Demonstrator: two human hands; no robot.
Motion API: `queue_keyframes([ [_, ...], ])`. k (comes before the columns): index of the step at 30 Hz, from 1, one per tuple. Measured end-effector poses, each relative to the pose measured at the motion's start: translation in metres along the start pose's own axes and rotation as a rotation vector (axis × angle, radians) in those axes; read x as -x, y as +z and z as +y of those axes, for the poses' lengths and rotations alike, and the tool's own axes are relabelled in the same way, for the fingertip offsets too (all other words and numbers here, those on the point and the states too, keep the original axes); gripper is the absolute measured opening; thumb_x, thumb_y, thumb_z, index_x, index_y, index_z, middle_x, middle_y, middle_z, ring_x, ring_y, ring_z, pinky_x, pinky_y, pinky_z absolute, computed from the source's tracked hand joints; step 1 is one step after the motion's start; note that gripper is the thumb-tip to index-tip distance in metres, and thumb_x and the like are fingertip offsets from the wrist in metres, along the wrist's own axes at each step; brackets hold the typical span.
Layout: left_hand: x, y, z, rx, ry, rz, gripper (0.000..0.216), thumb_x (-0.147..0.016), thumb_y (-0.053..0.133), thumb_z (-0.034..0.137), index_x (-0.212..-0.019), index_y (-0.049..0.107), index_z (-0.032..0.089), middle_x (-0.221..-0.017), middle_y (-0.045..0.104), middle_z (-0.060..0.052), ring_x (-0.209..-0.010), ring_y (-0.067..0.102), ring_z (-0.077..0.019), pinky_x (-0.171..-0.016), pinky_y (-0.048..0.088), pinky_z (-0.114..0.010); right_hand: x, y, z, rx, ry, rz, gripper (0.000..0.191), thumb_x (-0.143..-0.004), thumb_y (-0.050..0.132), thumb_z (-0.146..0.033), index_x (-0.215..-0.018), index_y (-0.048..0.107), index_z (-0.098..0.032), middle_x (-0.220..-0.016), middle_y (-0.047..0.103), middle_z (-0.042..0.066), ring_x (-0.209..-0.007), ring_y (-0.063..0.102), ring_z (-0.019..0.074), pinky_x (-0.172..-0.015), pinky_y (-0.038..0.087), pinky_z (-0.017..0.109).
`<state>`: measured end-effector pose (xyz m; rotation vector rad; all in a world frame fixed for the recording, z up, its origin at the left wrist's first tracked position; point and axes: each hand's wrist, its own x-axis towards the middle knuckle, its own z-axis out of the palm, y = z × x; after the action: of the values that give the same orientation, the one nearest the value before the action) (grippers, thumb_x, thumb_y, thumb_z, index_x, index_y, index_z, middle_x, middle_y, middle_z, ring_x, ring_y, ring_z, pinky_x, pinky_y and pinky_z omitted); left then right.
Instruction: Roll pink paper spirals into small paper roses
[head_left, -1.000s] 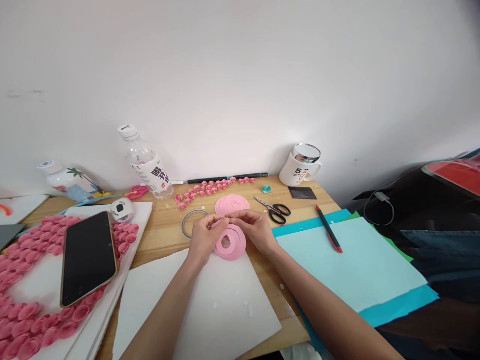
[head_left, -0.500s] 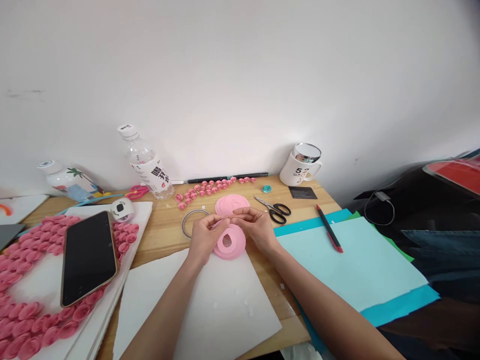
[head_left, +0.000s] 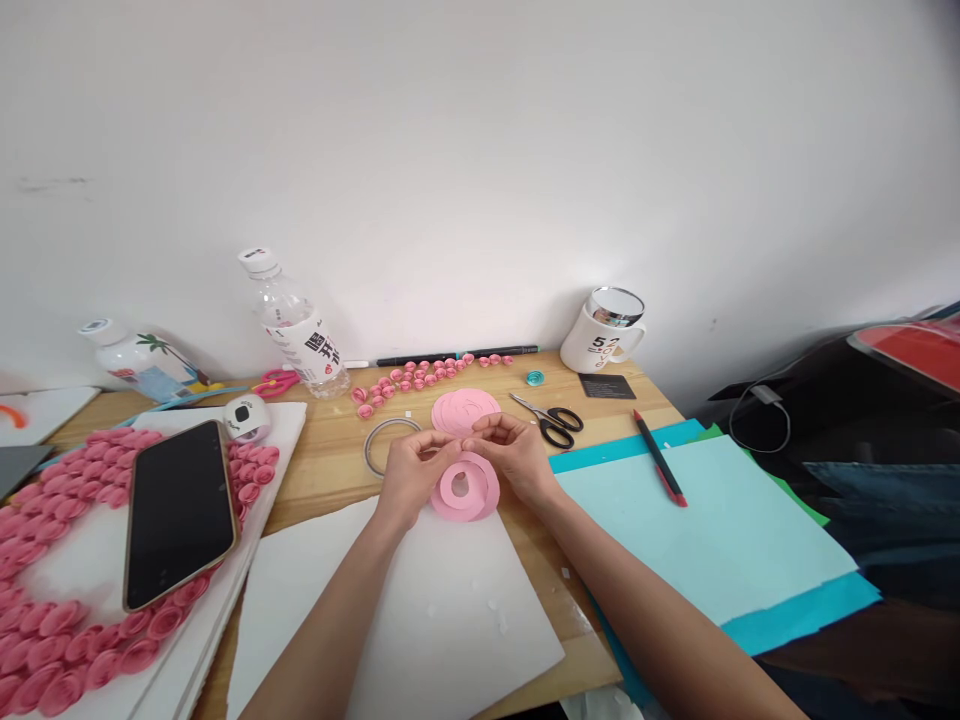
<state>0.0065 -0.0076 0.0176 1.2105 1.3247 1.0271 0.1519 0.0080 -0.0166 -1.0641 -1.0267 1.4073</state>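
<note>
A pink paper spiral (head_left: 480,508) hangs in loose rings below my fingertips, over the far edge of a white sheet (head_left: 442,620). My left hand (head_left: 409,478) pinches its top end from the left. From the right, my right hand (head_left: 517,455) pinches the same end, thumbs and forefingers almost touching. The bit of paper between the fingertips is too small to make out. Just behind the hands lie several flat pink paper spirals (head_left: 454,408) in a stack. Black-handled scissors (head_left: 559,425) rest to the right of it, and a grey tape ring (head_left: 375,468) lies to the left.
Small rolled pink paper roses (head_left: 409,378) line the back, near a bottle (head_left: 304,345) and a mug (head_left: 596,340). A phone (head_left: 180,515) lies on a rose-covered board (head_left: 64,555) at left. Blue paper (head_left: 697,540) with a pen (head_left: 660,460) lies at right.
The hanging spiral has swung slightly to the right and its rings have shifted. Both hands keep their pinch in nearly the same place.
</note>
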Motion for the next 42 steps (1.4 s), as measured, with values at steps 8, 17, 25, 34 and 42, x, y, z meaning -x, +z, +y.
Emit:
queue_keyframes([
  [8, -0.001, -0.003, -0.003, -0.022, 0.012, -0.115, 0.027, -0.065, 0.065, 0.036, -0.077, 0.070, 0.012, -0.071, 0.066, -0.005, -0.060, 0.056, -0.0128, -0.052, 0.042, -0.020, 0.000, -0.001, 0.000, -0.047, 0.001, -0.115, 0.032, -0.048, 0.080, -0.029, -0.063, 0.055, -0.016, -0.058, 0.056, -0.003, -0.051, 0.049, 0.0073, -0.048, 0.040, 0.020],
  [17, 0.000, -0.006, -0.003, -0.050, 0.059, -0.226, 0.028, -0.070, 0.060, 0.038, -0.077, 0.071, 0.013, -0.071, 0.067, -0.004, -0.065, 0.057, -0.0148, -0.057, 0.044, -0.022, -0.002, -0.005, -0.002, -0.036, 0.016, -0.217, 0.029, -0.051, 0.080, -0.025, -0.063, 0.054, -0.016, -0.059, 0.056, -0.004, -0.051, 0.050, 0.0072, -0.050, 0.040, 0.020],
  [25, 0.001, -0.009, 0.000, -0.093, 0.050, -0.360, 0.026, -0.077, 0.053, 0.034, -0.079, 0.070, 0.014, -0.072, 0.066, -0.004, -0.068, 0.057, -0.0151, -0.060, 0.043, -0.023, 0.001, -0.005, -0.002, -0.058, 0.043, -0.342, 0.035, -0.050, 0.080, -0.024, -0.067, 0.050, -0.018, -0.056, 0.047, -0.008, -0.048, 0.047, 0.0070, -0.047, 0.037, 0.020],
  [34, 0.005, -0.011, 0.008, -0.201, 0.096, -0.497, 0.022, -0.076, 0.053, 0.024, -0.085, 0.071, 0.018, -0.080, 0.065, -0.003, -0.068, 0.054, -0.0127, -0.056, 0.040, -0.019, 0.003, -0.003, -0.005, 0.108, 0.033, -0.442, 0.047, -0.044, 0.083, -0.031, -0.072, 0.046, -0.018, -0.060, 0.042, -0.007, -0.053, 0.038, 0.0064, -0.051, 0.033, 0.020],
  [42, 0.006, -0.007, 0.004, -0.238, 0.110, -0.442, 0.018, -0.074, 0.054, 0.028, -0.073, 0.068, 0.016, -0.073, 0.064, -0.002, -0.064, 0.055, -0.0124, -0.055, 0.041, -0.020, 0.005, -0.003, -0.004, 0.036, 0.036, -0.475, 0.044, -0.051, 0.080, -0.035, -0.072, 0.044, -0.019, -0.058, 0.046, -0.007, -0.051, 0.043, 0.0068, -0.049, 0.034, 0.020],
])
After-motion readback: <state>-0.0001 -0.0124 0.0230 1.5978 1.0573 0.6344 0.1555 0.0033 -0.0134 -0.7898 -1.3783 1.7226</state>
